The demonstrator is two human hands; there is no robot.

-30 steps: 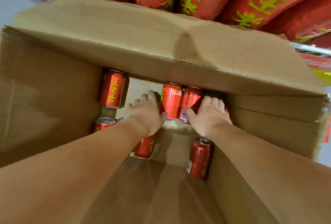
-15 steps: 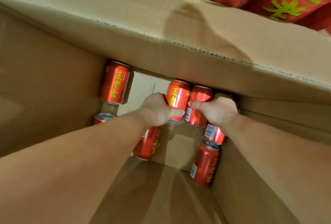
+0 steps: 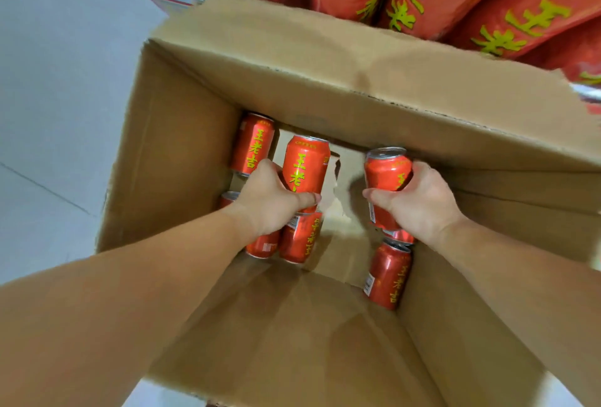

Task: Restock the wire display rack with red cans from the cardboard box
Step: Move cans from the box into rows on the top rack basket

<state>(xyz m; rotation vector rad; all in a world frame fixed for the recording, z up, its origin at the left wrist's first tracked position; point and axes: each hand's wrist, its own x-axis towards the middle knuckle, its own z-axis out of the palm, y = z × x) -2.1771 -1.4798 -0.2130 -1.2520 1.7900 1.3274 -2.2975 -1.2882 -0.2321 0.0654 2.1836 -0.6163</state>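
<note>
Inside the brown cardboard box, our left hand and right hand each clasp red aluminium cans. Several more lie loose at the box's bottom, so we judge restocking unfinished.

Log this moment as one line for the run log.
left hand: grips red can | right hand: grips red can | both inside brown cardboard box | loose cans remain | rack not reached

7 red cans visible, 1 cardboard box, 2 hands
</note>
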